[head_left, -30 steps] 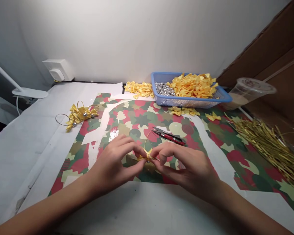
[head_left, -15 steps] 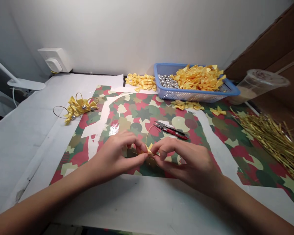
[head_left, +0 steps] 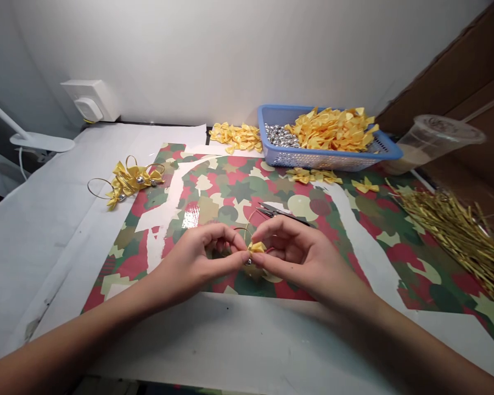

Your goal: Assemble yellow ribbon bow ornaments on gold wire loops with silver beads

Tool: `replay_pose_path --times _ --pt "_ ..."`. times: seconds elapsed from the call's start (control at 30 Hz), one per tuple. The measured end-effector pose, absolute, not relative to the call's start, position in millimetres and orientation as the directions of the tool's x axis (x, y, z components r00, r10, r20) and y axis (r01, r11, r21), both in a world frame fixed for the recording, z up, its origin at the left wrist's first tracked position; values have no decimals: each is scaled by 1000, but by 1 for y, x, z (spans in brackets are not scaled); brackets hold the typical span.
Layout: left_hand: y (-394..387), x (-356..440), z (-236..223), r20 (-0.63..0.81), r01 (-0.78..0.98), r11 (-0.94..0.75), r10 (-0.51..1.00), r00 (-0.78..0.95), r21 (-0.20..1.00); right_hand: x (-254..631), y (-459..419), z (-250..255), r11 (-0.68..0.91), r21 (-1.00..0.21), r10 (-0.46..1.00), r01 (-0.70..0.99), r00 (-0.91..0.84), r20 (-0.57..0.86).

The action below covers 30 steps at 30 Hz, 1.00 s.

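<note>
Between my two hands is a small yellow ribbon bow (head_left: 257, 248) with a silver bell (head_left: 249, 261) under it and a loop of thin gold cord (head_left: 242, 229) rising behind. My left hand (head_left: 203, 255) pinches it from the left, thumb and forefinger together. From the right, my right hand (head_left: 298, 252) has its thumb on the bow and its forefinger curled above. Just behind my right hand lie thread snips (head_left: 278, 211), partly covered by it. Fingertips hide part of the cord.
A blue basket (head_left: 329, 159) at the back holds yellow bows and silver bells. More bows (head_left: 235, 137) lie beside it. Finished-looking bow-and-bell loops (head_left: 129, 178) sit left. Gold cords (head_left: 448, 230) and a tilted plastic cup (head_left: 432, 140) are at right, a lamp base (head_left: 43, 142) far left.
My right hand has turned and shifted slightly up, covering more of the snips. The bow and bell now show between my fingertips, where mostly gold cord showed before.
</note>
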<state>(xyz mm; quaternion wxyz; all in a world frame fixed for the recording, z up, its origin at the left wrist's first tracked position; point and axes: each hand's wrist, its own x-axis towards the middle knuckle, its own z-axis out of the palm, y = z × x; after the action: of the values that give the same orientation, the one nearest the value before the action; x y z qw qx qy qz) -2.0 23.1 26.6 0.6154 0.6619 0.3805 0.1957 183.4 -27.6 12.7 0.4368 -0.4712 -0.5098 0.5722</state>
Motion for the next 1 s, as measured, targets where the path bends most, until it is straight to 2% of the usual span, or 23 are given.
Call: replay_pose_path --times 0.13,0.37,0.5,0.83,1.0 --pt "25 -2 29 -271 254 132 701 660 958 183 -28 12 -152 -987 977 -57 -162 -141" --pt "29 -3 31 -304 307 124 694 653 944 183 -27 13 -168 -985 979 -38 -119 -163" --pt "31 -3 32 -356 315 184 645 676 931 182 -28 17 -171 -985 978 -22 -129 -167" --pt "39 -4 34 -526 382 368 498 689 848 181 -31 23 -67 -995 984 76 -159 -79" --pt "40 -5 33 -550 390 415 404 731 822 181 -32 23 -44 -996 983 79 -172 -57"
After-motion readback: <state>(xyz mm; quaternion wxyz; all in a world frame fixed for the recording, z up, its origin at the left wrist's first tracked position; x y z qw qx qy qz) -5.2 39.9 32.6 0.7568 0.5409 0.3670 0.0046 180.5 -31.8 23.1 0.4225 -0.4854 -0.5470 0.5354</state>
